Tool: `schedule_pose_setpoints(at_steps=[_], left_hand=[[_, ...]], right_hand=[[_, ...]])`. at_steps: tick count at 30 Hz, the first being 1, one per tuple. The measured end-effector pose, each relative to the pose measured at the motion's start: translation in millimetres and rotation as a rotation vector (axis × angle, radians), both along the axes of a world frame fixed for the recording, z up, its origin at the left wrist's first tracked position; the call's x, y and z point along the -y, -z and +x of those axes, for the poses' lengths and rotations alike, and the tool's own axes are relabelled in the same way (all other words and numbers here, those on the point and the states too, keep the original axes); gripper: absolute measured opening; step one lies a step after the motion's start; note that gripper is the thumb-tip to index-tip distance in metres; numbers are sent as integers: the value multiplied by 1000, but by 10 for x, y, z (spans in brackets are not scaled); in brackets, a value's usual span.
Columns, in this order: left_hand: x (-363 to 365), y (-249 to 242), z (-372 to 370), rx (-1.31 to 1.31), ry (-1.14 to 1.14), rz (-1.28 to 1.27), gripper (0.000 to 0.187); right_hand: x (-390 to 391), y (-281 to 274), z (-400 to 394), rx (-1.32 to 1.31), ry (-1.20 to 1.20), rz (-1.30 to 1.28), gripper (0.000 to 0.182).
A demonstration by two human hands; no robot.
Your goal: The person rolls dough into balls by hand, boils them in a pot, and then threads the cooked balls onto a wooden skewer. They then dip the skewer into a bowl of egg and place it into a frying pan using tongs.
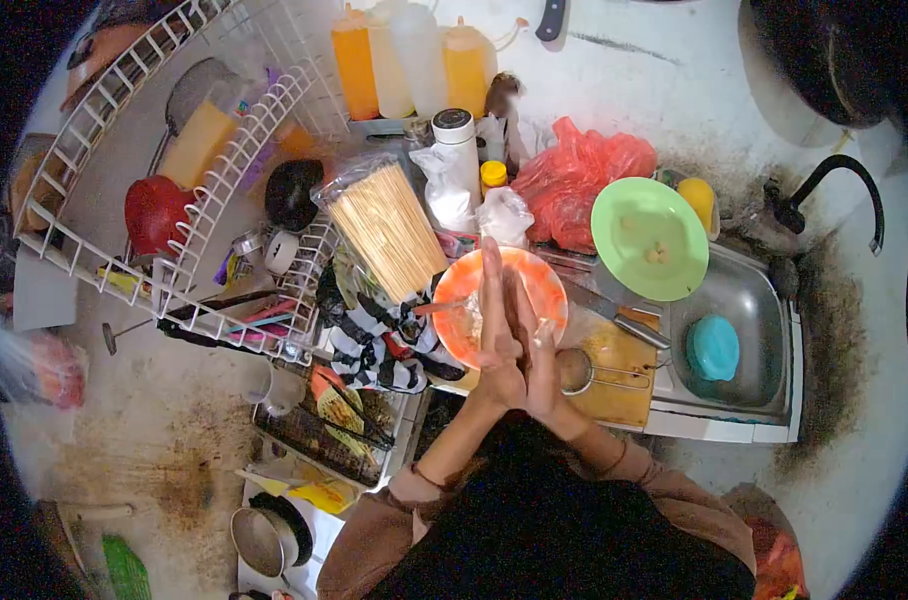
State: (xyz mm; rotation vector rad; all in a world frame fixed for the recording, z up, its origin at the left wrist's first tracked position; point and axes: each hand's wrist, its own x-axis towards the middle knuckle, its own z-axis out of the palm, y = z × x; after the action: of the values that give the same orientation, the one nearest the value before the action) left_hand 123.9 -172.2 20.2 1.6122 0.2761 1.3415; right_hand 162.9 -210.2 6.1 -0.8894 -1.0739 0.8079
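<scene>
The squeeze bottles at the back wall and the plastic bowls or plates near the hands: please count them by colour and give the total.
Orange squeeze bottles: 2
White squeeze bottles: 1
Orange bowl: 1
Green plate: 1
Total: 5

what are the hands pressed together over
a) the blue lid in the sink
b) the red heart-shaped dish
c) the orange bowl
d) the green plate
c: the left hand and right hand are pressed palm to palm directly above the orange bowl, while the green plate sits apart near the sink.
</scene>
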Motion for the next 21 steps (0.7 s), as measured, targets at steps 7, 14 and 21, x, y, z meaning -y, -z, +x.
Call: schedule_pose_setpoints(at_steps=[7, 14, 21], left_hand=[[-229, 165, -78, -44, -148, 32, 102], [-114, 121, -126, 55, -51, -285, 103], [89, 321, -218, -16, -60, -310, 88]], right_hand=[[273, 0, -73, -462, -169, -197, 55], [359, 147, 89, 206, 110, -108, 25], [336, 337, 238, 165, 54, -175, 20]])
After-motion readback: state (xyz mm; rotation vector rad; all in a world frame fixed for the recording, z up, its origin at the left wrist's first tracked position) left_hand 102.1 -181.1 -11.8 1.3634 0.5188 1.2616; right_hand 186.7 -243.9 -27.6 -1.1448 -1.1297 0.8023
